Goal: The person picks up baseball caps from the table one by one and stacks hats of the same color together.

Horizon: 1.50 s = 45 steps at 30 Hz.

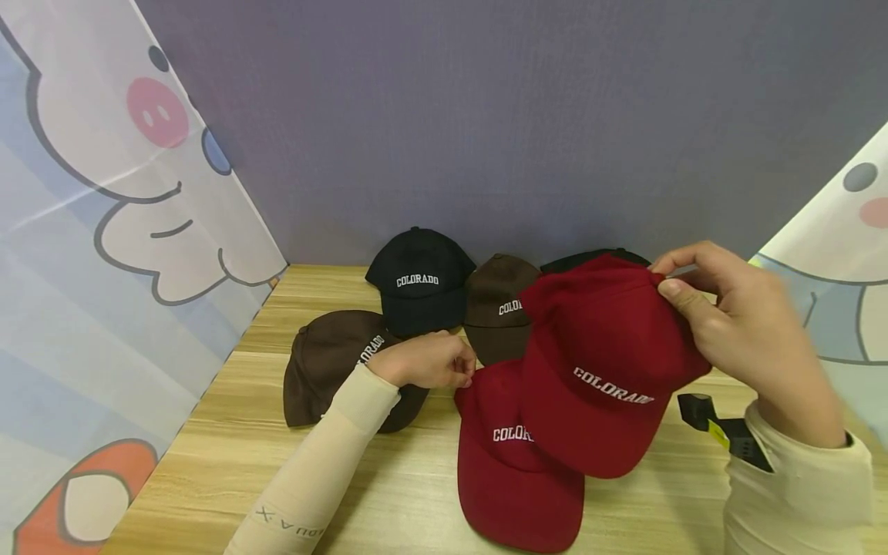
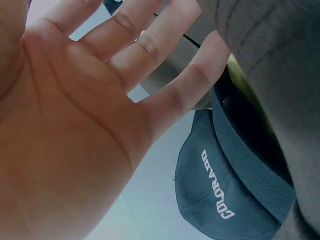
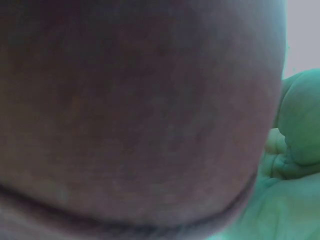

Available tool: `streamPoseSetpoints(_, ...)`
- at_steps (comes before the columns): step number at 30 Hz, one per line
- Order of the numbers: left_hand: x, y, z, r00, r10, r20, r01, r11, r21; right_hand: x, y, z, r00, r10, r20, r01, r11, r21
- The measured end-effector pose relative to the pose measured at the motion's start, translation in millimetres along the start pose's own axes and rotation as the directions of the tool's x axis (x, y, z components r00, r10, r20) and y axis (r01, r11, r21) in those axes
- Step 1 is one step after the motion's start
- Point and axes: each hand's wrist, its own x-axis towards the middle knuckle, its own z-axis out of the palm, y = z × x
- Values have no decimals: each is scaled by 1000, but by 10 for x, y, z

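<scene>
Right hand's (image 1: 745, 331) fingers pinch a dark-red fabric baseball cap (image 1: 610, 339) hanging beneath them; edge-only grip could cause slippage. Left hand (image 1: 426, 361), beside second dark-red cap (image 1: 516, 493): pinching, cannot tell.

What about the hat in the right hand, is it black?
No, the head view shows that the cap pinched by the right hand is dark red.
</scene>
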Motion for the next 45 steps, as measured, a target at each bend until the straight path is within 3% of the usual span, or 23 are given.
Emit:
streamPoseSetpoints(9, -5, -7, -4, 1000, 11, 2, -11, 1000, -8, 16, -34, 93, 998, -29, 52, 27, 999, 36)
streamPoseSetpoints(16, -15, 15, -21, 1000, 4, 8, -3, 1000, -15, 19, -65, 133, 997, -31, 66, 32, 999, -17)
streamPoseSetpoints(23, -15, 18, -21, 1000, -2, 10, 2, 1000, -22, 38, -81, 214, 993, -50, 103, 50, 999, 5)
streamPoseSetpoints(37, -10, 2, -12, 1000, 3, -4, -3, 1000, 11, 52, -183, 399, 970, -179, 167, 182, 983, -3)
streamPoseSetpoints(45, -10, 5, -8, 1000, -3, -4, 3, 999, 36, 59, -200, 496, 959, -192, 207, 203, 979, -33)
